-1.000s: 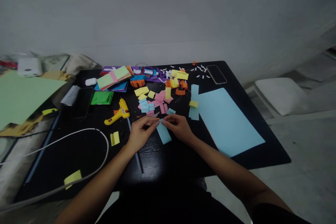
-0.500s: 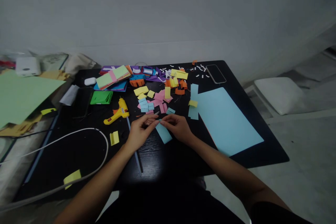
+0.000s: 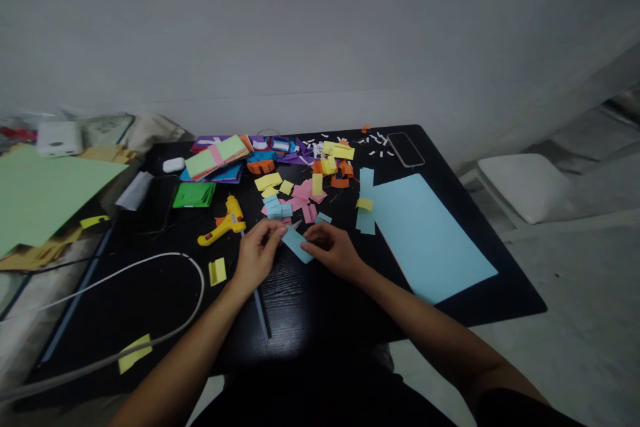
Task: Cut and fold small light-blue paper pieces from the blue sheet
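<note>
Between my two hands is a small light-blue paper strip (image 3: 299, 245), tilted down to the right above the black table. My left hand (image 3: 259, 250) pinches its upper left end between thumb and fingers. At the strip's right side, the thumb and fingers of my right hand (image 3: 334, 248) close on its edge. A pointed metal tip (image 3: 297, 225), perhaps of scissors, shows just behind the strip; the rest is hidden. Beyond my hands lie pink paper pieces (image 3: 301, 195) and folded light-blue pieces (image 3: 275, 207).
A yellow glue gun (image 3: 227, 220) lies left of my hands, near a white cable (image 3: 200, 280). Large light-blue sheets (image 3: 433, 240) cover the right side. A phone (image 3: 405, 149) rests at the back right. Stacked coloured paper (image 3: 220, 157) and scraps line the back.
My left hand has shifted slightly left and my right hand has slid down the strip's edge. The strip has turned to a flatter slant. The view has tilted a little.
</note>
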Motion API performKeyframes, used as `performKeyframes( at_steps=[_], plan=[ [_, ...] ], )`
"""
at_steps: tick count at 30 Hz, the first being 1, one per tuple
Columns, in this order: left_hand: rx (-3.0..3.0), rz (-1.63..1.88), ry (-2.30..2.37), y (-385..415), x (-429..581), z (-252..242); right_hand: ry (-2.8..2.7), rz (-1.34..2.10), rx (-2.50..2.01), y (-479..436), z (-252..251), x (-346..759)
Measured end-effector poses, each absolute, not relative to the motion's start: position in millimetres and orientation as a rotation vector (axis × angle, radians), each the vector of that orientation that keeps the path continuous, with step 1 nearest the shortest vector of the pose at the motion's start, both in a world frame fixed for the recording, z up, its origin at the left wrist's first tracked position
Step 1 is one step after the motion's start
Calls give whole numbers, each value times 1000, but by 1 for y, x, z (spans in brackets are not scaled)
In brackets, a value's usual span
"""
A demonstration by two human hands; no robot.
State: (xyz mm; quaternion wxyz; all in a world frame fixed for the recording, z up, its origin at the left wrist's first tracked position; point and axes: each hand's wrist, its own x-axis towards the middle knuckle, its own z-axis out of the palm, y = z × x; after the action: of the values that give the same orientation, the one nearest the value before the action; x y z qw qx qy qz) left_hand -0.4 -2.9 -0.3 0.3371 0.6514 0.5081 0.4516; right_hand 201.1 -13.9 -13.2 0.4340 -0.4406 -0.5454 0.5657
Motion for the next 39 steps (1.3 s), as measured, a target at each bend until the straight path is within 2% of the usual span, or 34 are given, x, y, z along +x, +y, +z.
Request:
performKeyframes(
  at_steps=[8, 21, 28, 39],
  plan=[
    [1632, 1294, 1392, 4, -12, 2, -1549, 1213, -1163, -12, -7, 206],
    [1536, 1355, 1360, 5, -11, 6, -1091, 1303, -1131, -1, -8, 210],
    [1529, 1367, 1342, 3, -9, 1, -1252, 1244, -1132, -1, -8, 213],
    [1876, 1376, 1384, 2, -12, 7, -1438, 1288, -1170, 8, -14, 221]
  ],
)
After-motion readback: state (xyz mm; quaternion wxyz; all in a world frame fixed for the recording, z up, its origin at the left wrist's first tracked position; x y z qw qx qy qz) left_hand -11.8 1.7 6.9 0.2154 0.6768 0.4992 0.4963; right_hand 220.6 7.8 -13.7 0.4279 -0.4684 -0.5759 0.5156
